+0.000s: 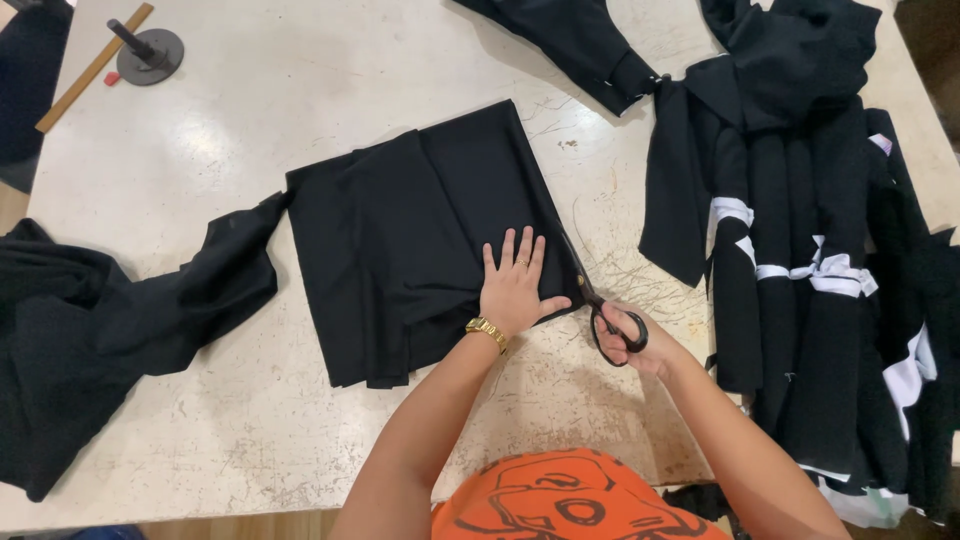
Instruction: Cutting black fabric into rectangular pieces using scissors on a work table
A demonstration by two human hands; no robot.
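A folded stack of black fabric [400, 240] lies in the middle of a pale worn table [240, 400]. My left hand [515, 285] presses flat on its near right corner, fingers spread, a gold watch on the wrist. My right hand [635, 335] grips black-handled scissors [600, 310], whose blades lie along the fabric's right edge, pointing away from me.
A heap of rolled black cloth pieces with white bands [800, 250] fills the right side. More loose black fabric [90, 320] trails off the left edge. A wooden ruler [90, 70] and a round black weight with a handle [148, 52] sit far left. Another black piece [580, 40] lies at the top.
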